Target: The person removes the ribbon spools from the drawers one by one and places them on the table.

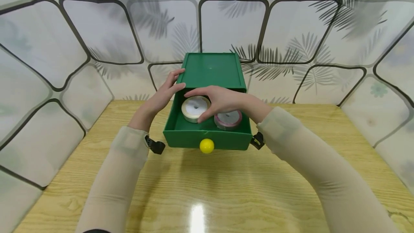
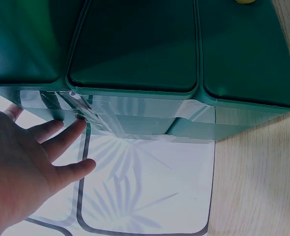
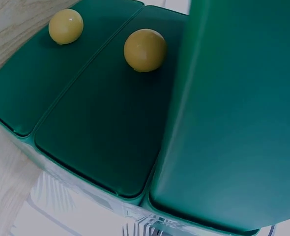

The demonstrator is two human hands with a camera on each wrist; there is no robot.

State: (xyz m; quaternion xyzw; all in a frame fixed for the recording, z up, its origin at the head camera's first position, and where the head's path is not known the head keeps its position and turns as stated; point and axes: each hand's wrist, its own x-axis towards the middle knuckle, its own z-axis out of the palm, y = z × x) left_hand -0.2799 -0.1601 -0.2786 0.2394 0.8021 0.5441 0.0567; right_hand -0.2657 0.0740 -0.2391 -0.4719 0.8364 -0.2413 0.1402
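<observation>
A green drawer cabinet (image 1: 211, 69) stands with its top drawer (image 1: 207, 139) pulled out towards me. Inside lie a cream-rimmed ribbon roll (image 1: 194, 106) on the left and a pink-rimmed ribbon roll (image 1: 229, 119) on the right. My right hand (image 1: 223, 100) reaches over the drawer and grips the cream roll, thumb at its front and fingers at its back. It partly covers the pink roll. With fingers spread, my left hand (image 1: 163, 94) rests against the cabinet's left side; its palm and fingers also show in the left wrist view.
A yellow knob (image 1: 207, 146) sticks out from the pulled-out drawer. Beneath it, lower drawers (image 3: 101, 113) with yellow knobs are closed. Clear tape (image 2: 135, 108) runs along the cabinet's side. Patterned cloth walls (image 1: 233, 28) stand around the wooden table (image 1: 226, 197).
</observation>
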